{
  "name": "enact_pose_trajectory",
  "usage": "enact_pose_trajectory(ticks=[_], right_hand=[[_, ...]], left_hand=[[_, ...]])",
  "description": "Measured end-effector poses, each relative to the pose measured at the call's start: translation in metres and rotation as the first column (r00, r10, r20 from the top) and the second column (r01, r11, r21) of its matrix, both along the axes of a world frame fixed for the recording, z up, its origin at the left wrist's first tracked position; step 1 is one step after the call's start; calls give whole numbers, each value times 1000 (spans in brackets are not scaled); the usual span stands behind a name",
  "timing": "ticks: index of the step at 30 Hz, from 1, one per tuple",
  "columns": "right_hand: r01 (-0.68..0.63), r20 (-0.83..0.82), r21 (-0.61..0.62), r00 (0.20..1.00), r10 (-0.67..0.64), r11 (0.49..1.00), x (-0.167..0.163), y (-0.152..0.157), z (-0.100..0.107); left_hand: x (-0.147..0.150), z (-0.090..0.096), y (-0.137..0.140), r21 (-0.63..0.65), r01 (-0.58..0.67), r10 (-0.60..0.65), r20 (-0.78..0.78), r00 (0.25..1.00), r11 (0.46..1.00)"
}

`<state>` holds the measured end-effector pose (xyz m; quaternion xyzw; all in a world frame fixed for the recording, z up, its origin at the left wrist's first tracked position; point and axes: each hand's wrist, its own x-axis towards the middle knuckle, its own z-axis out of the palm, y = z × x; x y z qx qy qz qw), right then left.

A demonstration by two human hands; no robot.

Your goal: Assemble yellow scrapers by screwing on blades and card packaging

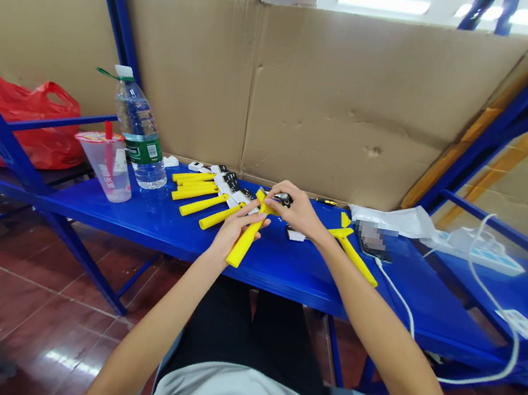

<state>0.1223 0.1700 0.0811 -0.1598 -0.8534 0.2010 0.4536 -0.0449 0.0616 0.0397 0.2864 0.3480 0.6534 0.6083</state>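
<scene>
My left hand (232, 231) is closed around a yellow T-shaped tool (245, 241), whose round handle points down toward me. At the tool's head, the fingers of my right hand (295, 209) are closed on a small black and silver part (286, 199); its exact kind I cannot make out. To the left lie several similar pieces with yellow handles (200, 204), beside black and white printed packs (227, 182). Another yellow T-shaped tool (357, 260) rests on the blue table right of my right hand. A small white and black piece (295, 234) lies beneath that hand.
A water bottle (144, 145) and a plastic cup (110, 170) with a red straw stand at the left. On the right are a phone (374, 242) with a white cable (399, 291), a white plastic bag (391, 219) and a power strip (490, 256). Cardboard (329, 101) rises behind.
</scene>
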Motion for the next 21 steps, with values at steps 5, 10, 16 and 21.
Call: enact_pose_trajectory(ticks=[5, 10, 16, 21], right_hand=[[35, 10, -17, 999, -35, 999, -1, -1, 0], [101, 18, -47, 995, -100, 994, -1, -1, 2], [171, 125, -141, 980, -154, 975, 5, 3, 5], [243, 109, -48, 966, -236, 969, 3, 8, -1]], left_hand=[[0, 0, 0, -15, -9, 9, 4, 1000, 1000], [-1, 0, -1, 6, -9, 9, -12, 1000, 1000], [0, 2, -2, -7, 1, -1, -26, 1000, 1000], [1, 8, -5, -8, 58, -57, 131, 990, 998]])
